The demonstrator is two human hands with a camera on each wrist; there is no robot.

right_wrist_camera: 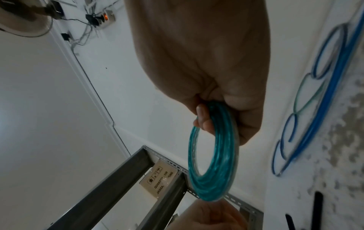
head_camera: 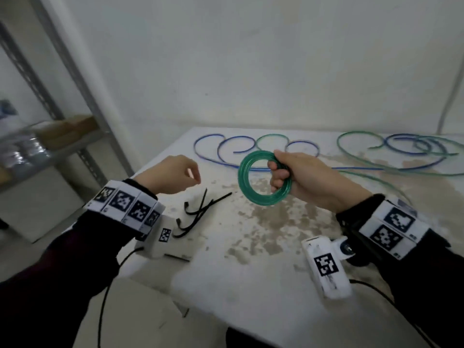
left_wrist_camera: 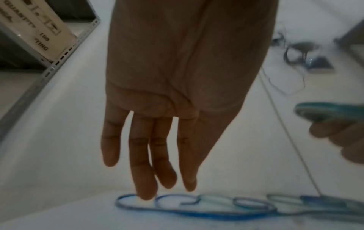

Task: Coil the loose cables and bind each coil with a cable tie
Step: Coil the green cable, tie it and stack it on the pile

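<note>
My right hand (head_camera: 288, 172) grips a tight green cable coil (head_camera: 253, 189) and holds it upright above the white table (head_camera: 251, 259); the fingers pass through the ring. In the right wrist view the green coil (right_wrist_camera: 212, 179) hangs from the curled fingers (right_wrist_camera: 202, 119). My left hand (head_camera: 175, 177) hovers empty above several black cable ties (head_camera: 198, 209), fingers loosely bent. In the left wrist view its fingers (left_wrist_camera: 141, 163) hang relaxed and hold nothing. Loose blue and green cables (head_camera: 301, 151) lie curled along the table's far edge.
A metal shelf rack (head_camera: 62, 136) with boxes stands to the left of the table. A white wall rises behind the table. The tabletop has worn brown patches (head_camera: 276, 217) in the middle.
</note>
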